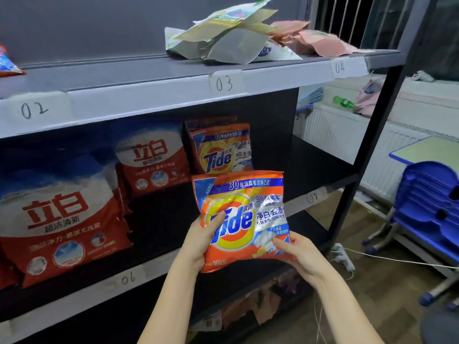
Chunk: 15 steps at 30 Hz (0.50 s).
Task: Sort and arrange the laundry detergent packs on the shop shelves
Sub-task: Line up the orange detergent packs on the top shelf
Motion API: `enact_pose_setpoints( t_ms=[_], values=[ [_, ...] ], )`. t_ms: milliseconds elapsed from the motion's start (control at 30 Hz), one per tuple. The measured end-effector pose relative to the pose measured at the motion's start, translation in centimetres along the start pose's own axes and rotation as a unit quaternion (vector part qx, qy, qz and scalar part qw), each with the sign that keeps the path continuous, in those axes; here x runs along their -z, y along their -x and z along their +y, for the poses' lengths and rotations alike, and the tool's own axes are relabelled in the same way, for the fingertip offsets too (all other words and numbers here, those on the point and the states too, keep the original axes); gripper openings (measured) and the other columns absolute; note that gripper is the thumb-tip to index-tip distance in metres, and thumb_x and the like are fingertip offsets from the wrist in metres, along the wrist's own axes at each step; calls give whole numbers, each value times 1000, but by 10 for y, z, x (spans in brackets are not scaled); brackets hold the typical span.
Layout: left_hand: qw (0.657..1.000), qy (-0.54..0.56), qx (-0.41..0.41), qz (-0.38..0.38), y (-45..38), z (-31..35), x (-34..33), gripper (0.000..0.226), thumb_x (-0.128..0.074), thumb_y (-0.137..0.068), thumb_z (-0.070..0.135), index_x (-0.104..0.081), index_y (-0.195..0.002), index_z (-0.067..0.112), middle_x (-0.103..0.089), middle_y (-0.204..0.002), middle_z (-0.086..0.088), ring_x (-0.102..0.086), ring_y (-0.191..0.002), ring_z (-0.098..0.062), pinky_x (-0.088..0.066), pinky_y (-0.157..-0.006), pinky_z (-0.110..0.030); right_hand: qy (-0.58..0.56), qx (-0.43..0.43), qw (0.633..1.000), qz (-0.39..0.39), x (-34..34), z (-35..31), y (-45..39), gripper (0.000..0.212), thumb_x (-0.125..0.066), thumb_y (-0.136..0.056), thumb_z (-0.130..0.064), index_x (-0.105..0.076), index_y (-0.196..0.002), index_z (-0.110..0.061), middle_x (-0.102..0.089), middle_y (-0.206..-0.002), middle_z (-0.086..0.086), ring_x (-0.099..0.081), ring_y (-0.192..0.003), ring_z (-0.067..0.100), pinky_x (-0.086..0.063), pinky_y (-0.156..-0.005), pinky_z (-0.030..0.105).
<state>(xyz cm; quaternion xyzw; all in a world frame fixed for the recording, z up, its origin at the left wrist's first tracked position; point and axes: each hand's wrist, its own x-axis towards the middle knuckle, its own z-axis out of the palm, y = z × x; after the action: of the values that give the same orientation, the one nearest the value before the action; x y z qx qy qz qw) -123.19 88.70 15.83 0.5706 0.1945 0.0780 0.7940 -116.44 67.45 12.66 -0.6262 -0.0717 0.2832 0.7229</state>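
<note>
Hands both grip the orange Tide pack upright, left hand on its left edge, right hand pinching its lower right corner, directly below and in front of the shelved Tide pack.

head view, close, down toward shelves

Left edge crops a pack on the top shelf. The held Tide pack hides the standing Tide pack's base. Bottom-shelf items are indistinct.
</note>
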Motion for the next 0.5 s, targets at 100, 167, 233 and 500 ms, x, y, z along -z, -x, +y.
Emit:
enact_pose_setpoints(
  t_ms=[100, 167, 233, 500],
  values=[
    [1000, 10, -14, 9, -41, 10, -7, 41, -73, -71, 35, -60, -106, 19, -74, -93, -12, -72, -79, -28, -56, -77, -44, 24, 12, 1000, 6, 8, -18, -40, 26, -66, -83, -15, -63, -108, -8, -74, -96, 4, -71, -89, 17, -57, -70, 24],
    [999, -2, -42, 2, -65, 18, -11, 36, -70, -75, 35, -62, -107, 22, -74, -95, -9, -72, -81, -25, -56, -72, -38, 50, 20, 998, 7, 15, -32, -71, 27, -67, -83, -14, -63, -110, -8, -74, -98, 5, -70, -91, 18, -57, -75, 27],
    [997, -21, -72, -4, -87, 28, -11, 25, -65, -83, 30, -62, -108, 25, -75, -94, -5, -72, -83, -22, -56, -67, -32, 77, 31, 997, 12, 19, -44, -101, 36, -70, -80, -12, -61, -114, -5, -73, -101, 6, -69, -94, 20, -55, -83, 31],
    [984, -92, -131, 78, -161, 52, -3, 12, -63, -90, 22, -60, -93, 33, -71, -89, 8, -69, -77, -7, -54, -69, -27, 219, 77, 972, -40, 16, -83, -198, 32, -71, -79, -5, -64, -110, -11, -69, -106, 1, -65, -88, 2, -50, -75, 11]
  ],
)
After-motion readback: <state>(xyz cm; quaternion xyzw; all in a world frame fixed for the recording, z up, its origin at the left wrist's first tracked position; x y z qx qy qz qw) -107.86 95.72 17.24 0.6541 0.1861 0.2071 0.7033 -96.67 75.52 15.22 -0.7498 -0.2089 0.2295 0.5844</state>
